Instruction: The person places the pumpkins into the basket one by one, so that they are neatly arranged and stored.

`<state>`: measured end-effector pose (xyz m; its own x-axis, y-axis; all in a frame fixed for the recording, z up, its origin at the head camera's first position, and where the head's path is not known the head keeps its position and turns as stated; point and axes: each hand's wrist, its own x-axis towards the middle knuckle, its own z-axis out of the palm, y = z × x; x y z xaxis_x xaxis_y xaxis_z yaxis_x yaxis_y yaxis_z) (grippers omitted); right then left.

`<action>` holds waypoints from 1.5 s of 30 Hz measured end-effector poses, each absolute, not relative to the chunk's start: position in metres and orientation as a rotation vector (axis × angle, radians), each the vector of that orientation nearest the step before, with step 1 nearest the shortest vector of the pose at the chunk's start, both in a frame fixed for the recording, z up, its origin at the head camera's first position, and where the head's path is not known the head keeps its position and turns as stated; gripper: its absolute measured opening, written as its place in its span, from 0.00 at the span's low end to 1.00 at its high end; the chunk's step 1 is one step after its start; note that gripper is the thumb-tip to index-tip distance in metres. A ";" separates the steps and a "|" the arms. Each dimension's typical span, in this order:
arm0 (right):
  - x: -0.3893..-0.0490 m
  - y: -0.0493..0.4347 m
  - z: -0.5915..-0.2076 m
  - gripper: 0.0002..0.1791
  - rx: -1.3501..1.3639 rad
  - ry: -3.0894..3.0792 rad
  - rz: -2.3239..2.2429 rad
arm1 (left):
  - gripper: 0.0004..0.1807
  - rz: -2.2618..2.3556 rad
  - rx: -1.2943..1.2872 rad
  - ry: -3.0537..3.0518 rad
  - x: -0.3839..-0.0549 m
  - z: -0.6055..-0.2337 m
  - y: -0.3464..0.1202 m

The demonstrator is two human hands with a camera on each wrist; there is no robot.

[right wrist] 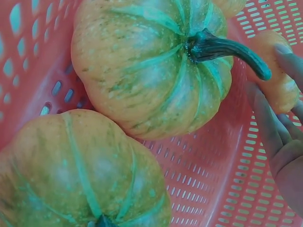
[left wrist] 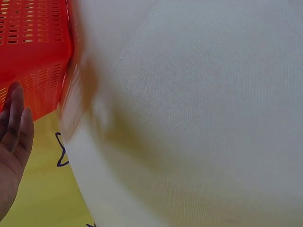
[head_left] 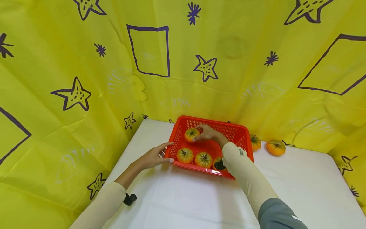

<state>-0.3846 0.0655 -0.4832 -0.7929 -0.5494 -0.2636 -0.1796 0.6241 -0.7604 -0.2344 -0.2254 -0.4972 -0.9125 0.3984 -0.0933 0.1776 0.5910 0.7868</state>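
Note:
A red plastic basket with slotted walls stands on the white table. My left hand is at its front left corner, with the thumb along the rim. In the left wrist view, the fairly straight fingers lie against the basket's outer wall. Inside the basket, my right hand grips a small orange pumpkin near the back left. In the right wrist view, thumb and fingers are around that pumpkin. Along the basket's front wall sit a pumpkin, another pumpkin, and a third pumpkin partly hidden by the right sleeve.
Right of the basket, one pumpkin sits close to its wall and another pumpkin lies farther right. A yellow patterned curtain hangs behind and beside the white tabletop. My right forearm reaches across the basket's front right.

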 end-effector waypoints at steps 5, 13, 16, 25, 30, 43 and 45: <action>-0.385 0.066 -0.486 0.39 -0.554 2.377 -0.992 | 0.45 1.215 0.490 2.562 -0.234 -0.497 -0.225; -0.385 0.068 -0.491 0.37 -0.538 2.349 -0.997 | 0.44 1.216 0.497 2.563 -0.234 -0.496 -0.224; -0.385 0.068 -0.492 0.38 -0.533 2.344 -0.997 | 0.44 1.219 0.491 2.558 -0.233 -0.496 -0.224; -0.384 0.067 -0.491 0.40 -0.493 2.302 -0.993 | 0.44 1.215 0.486 2.560 -0.233 -0.495 -0.224; -0.383 0.067 -0.490 0.41 -0.478 2.302 -0.963 | 0.44 1.204 0.487 2.564 -0.234 -0.494 -0.224; -0.387 0.069 -0.478 0.41 -0.568 2.328 -0.912 | 0.45 1.201 0.492 2.569 -0.235 -0.495 -0.226; -0.386 0.072 -0.471 0.42 -0.568 2.327 -0.929 | 0.45 1.201 0.491 2.569 -0.235 -0.496 -0.225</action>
<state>-0.3857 0.0722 -0.4712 -0.7505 -0.5646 -0.3436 -0.1727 0.6693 -0.7226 -0.2346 -0.2249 -0.4955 -0.9083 0.4080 -0.0924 0.1907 0.6005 0.7766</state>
